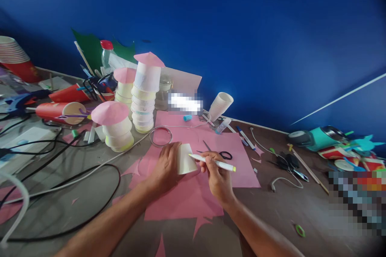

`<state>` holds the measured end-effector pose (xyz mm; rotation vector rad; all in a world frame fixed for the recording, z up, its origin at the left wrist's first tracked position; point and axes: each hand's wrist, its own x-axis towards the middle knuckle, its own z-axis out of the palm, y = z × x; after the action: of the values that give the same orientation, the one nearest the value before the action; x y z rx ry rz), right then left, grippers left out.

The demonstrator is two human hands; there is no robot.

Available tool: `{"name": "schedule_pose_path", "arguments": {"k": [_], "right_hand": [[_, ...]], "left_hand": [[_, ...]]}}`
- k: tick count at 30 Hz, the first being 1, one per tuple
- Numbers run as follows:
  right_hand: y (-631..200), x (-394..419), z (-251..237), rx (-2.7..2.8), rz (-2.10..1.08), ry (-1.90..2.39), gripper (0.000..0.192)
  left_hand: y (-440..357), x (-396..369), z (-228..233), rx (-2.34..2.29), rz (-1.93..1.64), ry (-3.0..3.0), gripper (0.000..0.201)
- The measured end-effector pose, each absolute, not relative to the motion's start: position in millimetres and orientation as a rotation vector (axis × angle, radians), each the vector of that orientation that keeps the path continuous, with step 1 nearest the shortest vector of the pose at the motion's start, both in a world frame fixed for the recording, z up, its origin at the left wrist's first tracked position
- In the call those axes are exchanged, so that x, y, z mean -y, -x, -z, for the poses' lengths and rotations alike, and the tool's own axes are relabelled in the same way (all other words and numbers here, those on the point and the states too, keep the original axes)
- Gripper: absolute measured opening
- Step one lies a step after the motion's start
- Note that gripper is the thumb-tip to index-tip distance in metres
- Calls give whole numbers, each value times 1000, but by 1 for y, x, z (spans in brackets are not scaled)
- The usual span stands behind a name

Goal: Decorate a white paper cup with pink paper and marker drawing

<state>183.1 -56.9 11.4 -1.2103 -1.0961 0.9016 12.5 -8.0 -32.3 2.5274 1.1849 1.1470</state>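
Observation:
My left hand (167, 165) is closed around a small white paper cup (186, 160), which lies on its side above pink paper (183, 202). In my right hand (216, 176) is a white marker (215, 162) with a yellow end, its yellow tip at the cup's side. Scissors (225, 155) with black handles lie on the paper just behind my right hand. To the left stand towers of stacked white cups (143, 106), topped with pink paper cones (110, 112).
A stack of white cups (221, 105) leans near the blue wall (241, 40). Cables (99, 172) loop across the left side of the table. Red paper cups (57, 113) lie at the left. A teal object (322, 138) and a pencil (307, 164) lie at the right.

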Motion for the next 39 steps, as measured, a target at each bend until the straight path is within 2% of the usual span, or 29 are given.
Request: {"name": "schedule_pose_path", "arguments": {"k": [7,15,32,39], "right_hand": [[-182,57,-13,1161,-854,1216,33],[-182,57,-14,1175,-841,1214,33],[-184,60,-12,1261,-774,1242,33],[-183,60,-12,1276,-751,1278,37]], "left_hand": [[-12,10,25,-1189,-1135,-2506,77],[-14,8,29,-1194,-1166,-2508,85],[-14,9,25,-1179,-1154,-2429,62],[-15,8,25,-1183,-1154,-2423,67]]}}
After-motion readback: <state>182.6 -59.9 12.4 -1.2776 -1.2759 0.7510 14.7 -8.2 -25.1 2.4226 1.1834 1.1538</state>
